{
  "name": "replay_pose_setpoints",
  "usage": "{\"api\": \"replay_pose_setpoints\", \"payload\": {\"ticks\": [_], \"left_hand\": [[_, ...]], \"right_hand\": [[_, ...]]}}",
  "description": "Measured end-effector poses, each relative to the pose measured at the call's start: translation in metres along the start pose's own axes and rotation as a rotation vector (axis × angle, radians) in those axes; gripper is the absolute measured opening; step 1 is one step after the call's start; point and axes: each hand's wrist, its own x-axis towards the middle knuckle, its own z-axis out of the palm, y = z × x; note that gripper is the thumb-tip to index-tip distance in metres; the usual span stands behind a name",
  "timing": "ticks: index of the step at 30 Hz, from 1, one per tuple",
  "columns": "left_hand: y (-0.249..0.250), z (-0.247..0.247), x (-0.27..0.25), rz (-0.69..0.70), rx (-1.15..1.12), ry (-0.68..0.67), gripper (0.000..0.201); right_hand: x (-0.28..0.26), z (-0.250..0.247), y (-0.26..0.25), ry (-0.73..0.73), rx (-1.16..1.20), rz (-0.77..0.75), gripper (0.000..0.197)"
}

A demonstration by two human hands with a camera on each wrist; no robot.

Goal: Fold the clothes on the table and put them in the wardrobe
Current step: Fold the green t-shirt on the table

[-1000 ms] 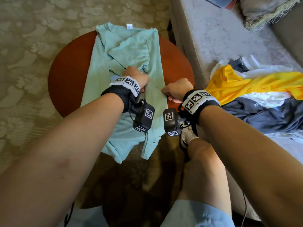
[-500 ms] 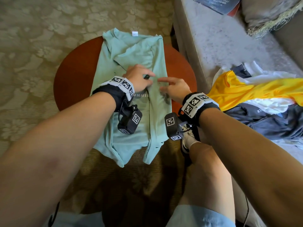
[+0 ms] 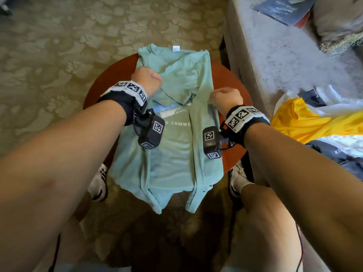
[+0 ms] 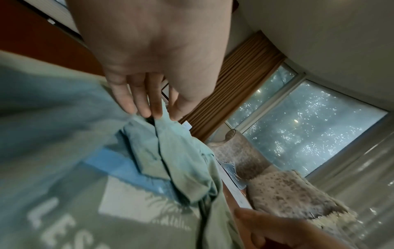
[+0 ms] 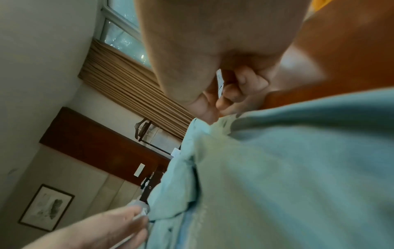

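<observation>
A mint-green t-shirt [image 3: 176,154] with white lettering lies face up on a round red-brown table [image 3: 231,79], both sides folded inward, hem hanging over the near edge. My left hand [image 3: 146,80] is curled at the shirt's upper left; in the left wrist view its fingertips [image 4: 153,114] pinch a raised fold of the shirt [image 4: 53,134]. My right hand [image 3: 225,97] is curled at the right folded edge; in the right wrist view thumb and fingers [image 5: 215,116] pinch the shirt's [image 5: 298,168] edge.
A grey sofa [image 3: 284,55] stands right of the table, bearing a pile with a yellow shirt [image 3: 314,122], white cloth and a dark grey garment [image 3: 343,154]. A dark book [image 3: 282,8] lies further back. Patterned carpet surrounds the table; my shoes [image 3: 98,183] are under its near edge.
Both hands have left the middle of the shirt and moved apart. The left went to the upper left fold, the right to the right edge, and each now pinches fabric.
</observation>
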Motion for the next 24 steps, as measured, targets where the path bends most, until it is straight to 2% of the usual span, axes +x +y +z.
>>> {"api": "replay_pose_setpoints", "payload": {"ticks": [3,6,8,11,13,18,19,21,22,24], "left_hand": [[-0.007,-0.011,0.017,-0.077,0.046,0.066,0.021],[-0.012,-0.015,0.035,-0.191,0.113,0.106,0.018],[-0.015,-0.016,0.048,-0.255,0.121,0.105,0.026],[-0.018,-0.013,0.069,-0.243,0.083,0.067,0.033],[-0.019,-0.011,0.086,-0.229,0.044,0.067,0.027],[-0.02,-0.009,0.121,-0.251,-0.153,0.037,0.021],[-0.021,-0.008,0.129,-0.273,-0.194,0.028,0.028],[-0.02,-0.005,0.146,-0.343,-0.281,0.017,0.073],[-0.019,-0.005,0.153,-0.367,-0.315,0.018,0.083],[-0.019,-0.007,0.167,-0.397,-0.325,0.0,0.075]], "right_hand": [[0.011,0.009,-0.025,0.064,-0.032,0.002,0.028],[0.034,0.016,-0.036,0.075,-0.087,0.084,0.043],[0.048,0.02,-0.041,0.067,-0.072,0.112,0.042],[0.069,0.029,-0.047,0.102,-0.001,0.105,0.053],[0.083,0.039,-0.047,0.135,0.016,0.045,0.064],[0.115,0.049,-0.05,0.121,-0.06,-0.061,0.058],[0.122,0.05,-0.053,0.098,-0.061,-0.05,0.057],[0.138,0.052,-0.061,0.063,-0.061,-0.038,0.051],[0.146,0.053,-0.064,0.055,-0.058,-0.037,0.045],[0.159,0.054,-0.068,0.051,-0.044,-0.062,0.032]]}}
